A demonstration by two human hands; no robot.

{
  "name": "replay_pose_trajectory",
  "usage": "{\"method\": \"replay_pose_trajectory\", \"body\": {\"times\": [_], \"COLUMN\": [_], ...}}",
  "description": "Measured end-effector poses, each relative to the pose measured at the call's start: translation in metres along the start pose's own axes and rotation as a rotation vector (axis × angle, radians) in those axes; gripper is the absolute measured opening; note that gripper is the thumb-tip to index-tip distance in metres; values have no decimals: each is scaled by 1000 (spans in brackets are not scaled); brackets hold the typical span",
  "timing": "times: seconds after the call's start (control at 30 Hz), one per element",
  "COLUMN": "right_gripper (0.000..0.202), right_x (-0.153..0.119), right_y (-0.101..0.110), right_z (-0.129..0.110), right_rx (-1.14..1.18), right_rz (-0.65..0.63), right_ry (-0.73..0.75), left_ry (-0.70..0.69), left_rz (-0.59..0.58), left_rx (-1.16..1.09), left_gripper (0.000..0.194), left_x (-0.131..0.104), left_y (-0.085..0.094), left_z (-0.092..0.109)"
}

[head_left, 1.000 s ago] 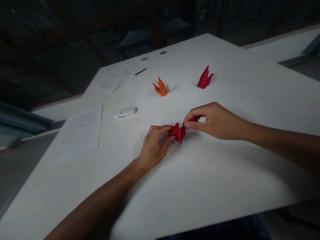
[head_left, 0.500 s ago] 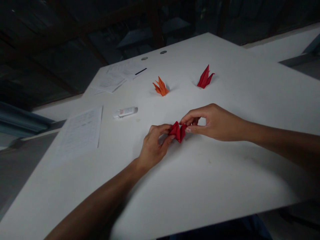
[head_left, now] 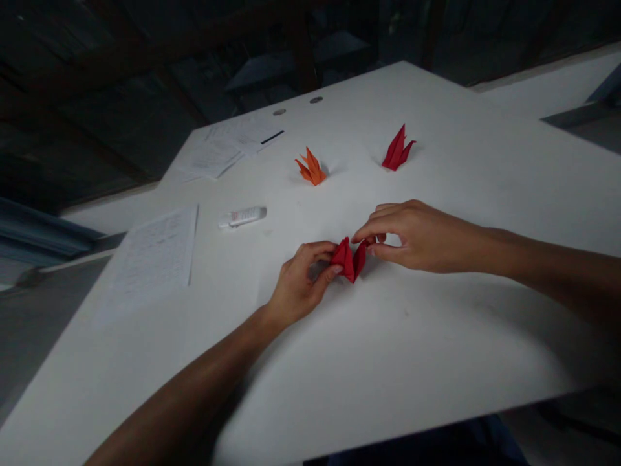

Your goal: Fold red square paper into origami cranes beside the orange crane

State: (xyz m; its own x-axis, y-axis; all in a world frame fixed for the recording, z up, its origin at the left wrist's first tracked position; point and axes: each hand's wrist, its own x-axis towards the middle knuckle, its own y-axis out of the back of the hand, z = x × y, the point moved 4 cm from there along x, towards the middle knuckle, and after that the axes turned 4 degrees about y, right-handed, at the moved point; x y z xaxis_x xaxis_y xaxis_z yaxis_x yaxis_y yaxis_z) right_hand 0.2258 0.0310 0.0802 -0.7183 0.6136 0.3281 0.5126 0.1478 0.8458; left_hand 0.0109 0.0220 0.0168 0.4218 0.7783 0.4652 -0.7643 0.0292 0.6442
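Between my two hands is a red origami crane (head_left: 347,260), its folded paper spread into a V shape just above or on the white table. My left hand (head_left: 305,277) pinches its left side between thumb and fingers. On the other side, my right hand (head_left: 402,234) grips the crane's right flap with thumb and fingertips. Farther back stand an orange origami crane (head_left: 312,168) and a second red origami crane (head_left: 398,150), both apart from my hands.
A white tube with a clear cap (head_left: 244,217) lies left of my hands. One printed sheet (head_left: 155,249) is at the table's left edge, and more papers (head_left: 218,152) lie at the back left. Two round metal discs (head_left: 316,99) sit near the far edge of the white table (head_left: 388,375).
My right hand has moved slightly right with the crane's right flap, so the gap between the two folded parts looks wider. My left hand stays nearly in place.
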Motion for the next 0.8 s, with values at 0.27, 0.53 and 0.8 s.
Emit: {"method": "replay_pose_trajectory", "body": {"times": [0.27,0.53,0.8], "right_gripper": [25,23,19], "right_x": [-1,-1,0], "right_y": [4,6,7], "right_z": [1,3,-1], "right_rx": [68,76,107], "right_rz": [-106,-90,-67], "right_ry": [-11,-46,-44], "left_ry": [-1,23,-4], "left_rz": [-15,-10,-5], "left_rx": [15,16,35], "left_gripper": [30,29,30], "left_x": [0,1,1], "left_y": [0,0,-1], "left_z": [0,-1,-1]}}
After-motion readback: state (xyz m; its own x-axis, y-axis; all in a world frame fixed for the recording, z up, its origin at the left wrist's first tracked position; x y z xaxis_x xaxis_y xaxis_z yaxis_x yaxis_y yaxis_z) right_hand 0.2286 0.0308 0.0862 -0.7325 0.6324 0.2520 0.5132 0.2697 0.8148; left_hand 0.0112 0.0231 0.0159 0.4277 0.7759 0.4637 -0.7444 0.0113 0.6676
